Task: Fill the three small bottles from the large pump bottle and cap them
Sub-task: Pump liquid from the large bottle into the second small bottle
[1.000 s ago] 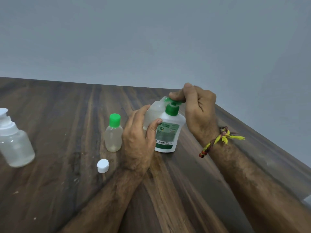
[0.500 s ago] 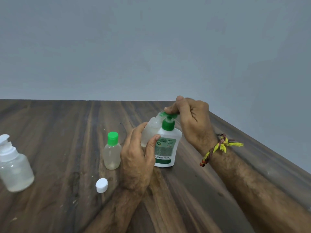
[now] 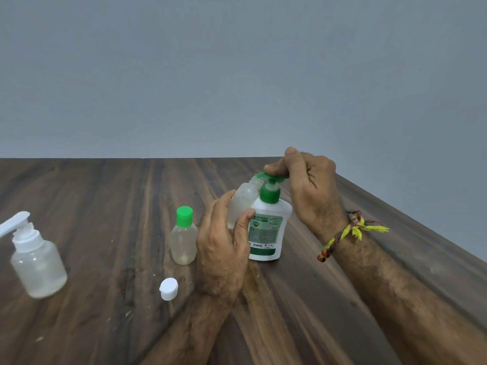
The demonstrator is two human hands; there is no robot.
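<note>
From the head camera, the pump bottle [image 3: 268, 230], white with a green pump and a green label, stands upright on the wooden table [image 3: 105, 206], right of centre. The right hand [image 3: 308, 188] is over its top: the fingers are curled and the index finger lies along the green pump head [image 3: 271, 177], pressing on it, with the thumb raised above. A braided thread band [image 3: 347, 233] with yellow tufts circles the right wrist. The left hand [image 3: 224, 243] grips an open small bottle [image 3: 242, 201], thumb across its front and fingers wrapped behind; the bottle is tilted so its uncapped mouth meets the green spout at the left end of the pump head. This small bottle touches the left side of the pump bottle. How full it is cannot be told. Just left of the left hand stands a second small bottle [image 3: 183, 239], upright, closed with a green cap and holding a little clear liquid at the bottom. A loose white cap [image 3: 168, 289] lies on the table in front of it, near the left wrist. Well apart, at the left edge, stands a clear bottle [image 3: 37, 262] with a white pump top, partly filled with clear liquid. Behind the table rises a plain grey wall [image 3: 237, 75].
</note>
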